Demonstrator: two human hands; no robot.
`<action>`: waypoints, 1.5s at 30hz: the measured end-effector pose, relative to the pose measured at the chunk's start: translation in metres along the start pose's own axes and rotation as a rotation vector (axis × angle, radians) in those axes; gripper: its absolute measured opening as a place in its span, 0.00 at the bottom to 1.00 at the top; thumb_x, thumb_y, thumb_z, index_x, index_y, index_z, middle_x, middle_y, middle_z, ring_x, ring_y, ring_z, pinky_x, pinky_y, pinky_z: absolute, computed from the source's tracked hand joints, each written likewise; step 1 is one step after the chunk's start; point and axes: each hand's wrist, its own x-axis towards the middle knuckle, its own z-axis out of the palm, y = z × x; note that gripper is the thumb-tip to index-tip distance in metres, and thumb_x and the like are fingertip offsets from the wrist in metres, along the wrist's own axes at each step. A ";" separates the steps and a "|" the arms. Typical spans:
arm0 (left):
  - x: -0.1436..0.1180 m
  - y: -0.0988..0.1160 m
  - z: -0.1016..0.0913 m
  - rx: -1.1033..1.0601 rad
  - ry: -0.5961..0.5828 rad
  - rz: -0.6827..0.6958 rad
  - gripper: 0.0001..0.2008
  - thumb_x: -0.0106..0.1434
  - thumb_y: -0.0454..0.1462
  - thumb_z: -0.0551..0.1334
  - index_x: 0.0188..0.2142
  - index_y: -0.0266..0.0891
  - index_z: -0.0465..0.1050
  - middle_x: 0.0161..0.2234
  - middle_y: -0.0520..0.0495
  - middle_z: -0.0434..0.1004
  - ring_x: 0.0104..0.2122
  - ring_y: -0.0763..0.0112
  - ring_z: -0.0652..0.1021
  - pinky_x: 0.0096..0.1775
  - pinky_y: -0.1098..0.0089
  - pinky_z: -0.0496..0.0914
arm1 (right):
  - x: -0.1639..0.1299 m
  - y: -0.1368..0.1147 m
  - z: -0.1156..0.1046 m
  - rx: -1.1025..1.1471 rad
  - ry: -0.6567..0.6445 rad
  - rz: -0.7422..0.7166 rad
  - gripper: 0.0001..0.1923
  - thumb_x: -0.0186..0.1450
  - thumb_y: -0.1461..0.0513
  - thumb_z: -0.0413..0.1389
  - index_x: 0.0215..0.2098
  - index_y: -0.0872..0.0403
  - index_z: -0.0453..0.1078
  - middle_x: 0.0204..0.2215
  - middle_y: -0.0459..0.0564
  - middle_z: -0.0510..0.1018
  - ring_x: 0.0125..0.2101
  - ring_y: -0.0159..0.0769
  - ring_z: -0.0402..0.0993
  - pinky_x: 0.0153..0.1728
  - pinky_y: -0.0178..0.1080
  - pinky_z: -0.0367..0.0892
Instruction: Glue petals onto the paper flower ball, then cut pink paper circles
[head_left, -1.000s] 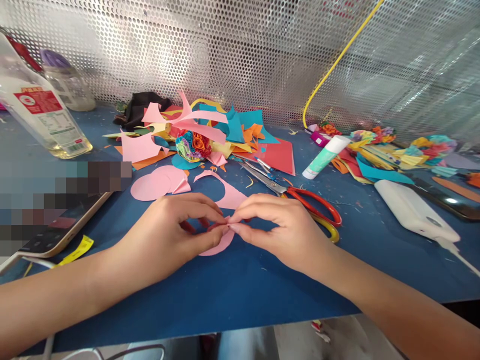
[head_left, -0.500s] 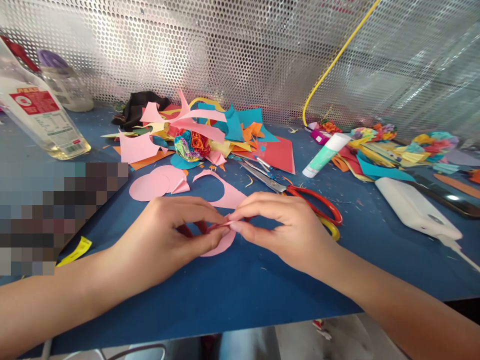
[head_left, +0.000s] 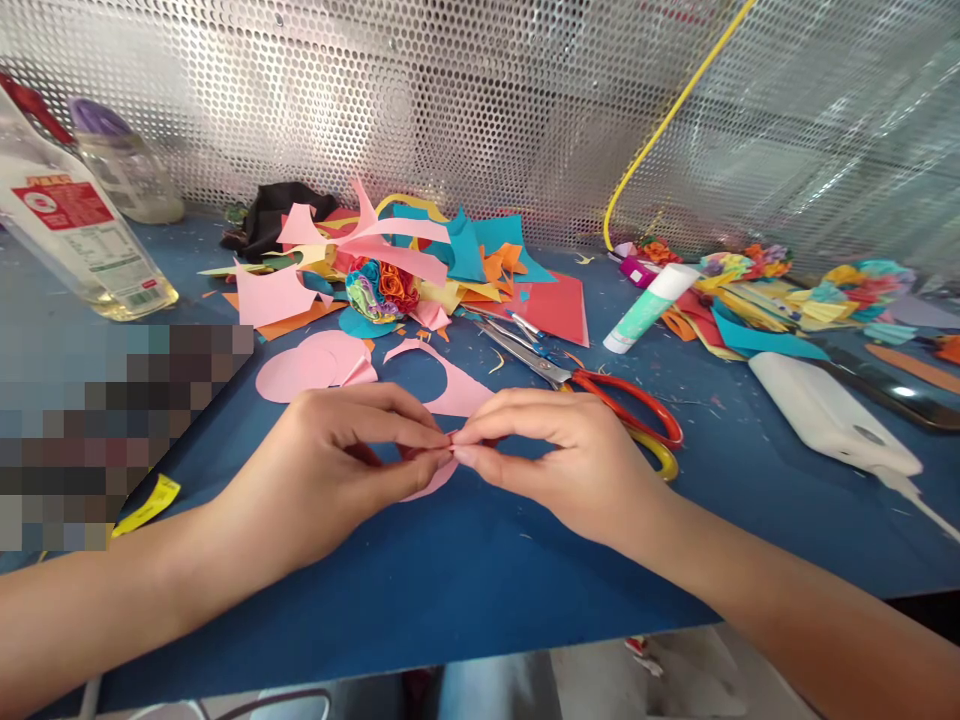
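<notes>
Grip: as both pinch at centre, left hand (head_left: 330, 465) and right hand (head_left: 570, 460) grasp the pink paper piece (head_left: 427, 482).
Material: thin, matte, curved edge, on blue bench (head_left: 480, 570).
Change: less pink showing than before.
Scissors (head_left: 600, 395): 2 o'clock, red-handled.

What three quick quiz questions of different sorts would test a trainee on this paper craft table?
1. True or false: both hands pinch the pink paper piece.
2. Which lies nearest the right hand? A) glue stick B) scissors C) oil bottle
3. What colour is the table?

Key: 1. True; the left hand and right hand meet on it. 2. B. 3. Blue.
</notes>
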 end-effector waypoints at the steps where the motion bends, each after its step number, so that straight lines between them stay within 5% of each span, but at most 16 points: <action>1: 0.000 0.000 0.000 0.000 0.002 0.001 0.05 0.55 0.37 0.64 0.30 0.45 0.80 0.30 0.53 0.78 0.26 0.78 0.77 0.25 0.83 0.70 | 0.000 0.000 0.000 0.002 -0.002 0.003 0.04 0.59 0.69 0.58 0.32 0.58 0.76 0.29 0.46 0.79 0.30 0.27 0.74 0.34 0.29 0.69; 15: 0.001 0.005 0.001 0.002 0.020 0.032 0.05 0.56 0.36 0.64 0.30 0.45 0.80 0.30 0.53 0.79 0.27 0.76 0.77 0.28 0.80 0.72 | -0.001 -0.004 0.003 0.054 0.021 0.034 0.05 0.60 0.69 0.57 0.30 0.54 0.74 0.29 0.44 0.78 0.30 0.28 0.74 0.33 0.31 0.69; 21: 0.004 0.004 0.001 -0.041 0.189 -0.043 0.04 0.56 0.39 0.65 0.28 0.42 0.78 0.31 0.53 0.78 0.33 0.73 0.76 0.30 0.79 0.71 | 0.001 -0.003 0.006 0.084 0.107 0.095 0.05 0.59 0.63 0.59 0.34 0.54 0.69 0.30 0.44 0.73 0.29 0.29 0.69 0.32 0.33 0.68; 26: 0.005 0.004 0.000 -0.046 0.061 -0.045 0.05 0.58 0.40 0.63 0.30 0.43 0.76 0.33 0.53 0.77 0.33 0.75 0.75 0.31 0.79 0.70 | 0.002 -0.005 0.003 0.004 0.077 0.060 0.04 0.62 0.65 0.55 0.29 0.54 0.68 0.27 0.44 0.72 0.28 0.29 0.67 0.31 0.33 0.65; 31: 0.001 0.003 0.003 0.068 0.067 0.094 0.06 0.58 0.39 0.62 0.32 0.43 0.78 0.35 0.50 0.75 0.34 0.72 0.75 0.34 0.76 0.70 | 0.001 -0.007 0.002 -0.077 -0.001 0.024 0.05 0.58 0.70 0.56 0.28 0.55 0.69 0.27 0.44 0.71 0.28 0.28 0.67 0.32 0.32 0.64; 38: 0.003 0.009 0.001 0.068 -0.012 -0.123 0.06 0.58 0.40 0.62 0.30 0.43 0.77 0.29 0.54 0.78 0.29 0.74 0.74 0.27 0.76 0.66 | 0.000 -0.005 0.005 -0.020 -0.050 0.132 0.04 0.61 0.67 0.53 0.30 0.54 0.69 0.29 0.43 0.75 0.29 0.28 0.70 0.32 0.31 0.66; 45: 0.005 0.004 0.000 0.019 0.006 -0.137 0.05 0.56 0.40 0.63 0.29 0.42 0.78 0.27 0.53 0.79 0.29 0.73 0.75 0.25 0.78 0.66 | -0.001 -0.006 0.004 -0.035 -0.031 0.112 0.05 0.62 0.67 0.54 0.31 0.53 0.71 0.29 0.42 0.77 0.29 0.28 0.71 0.31 0.31 0.64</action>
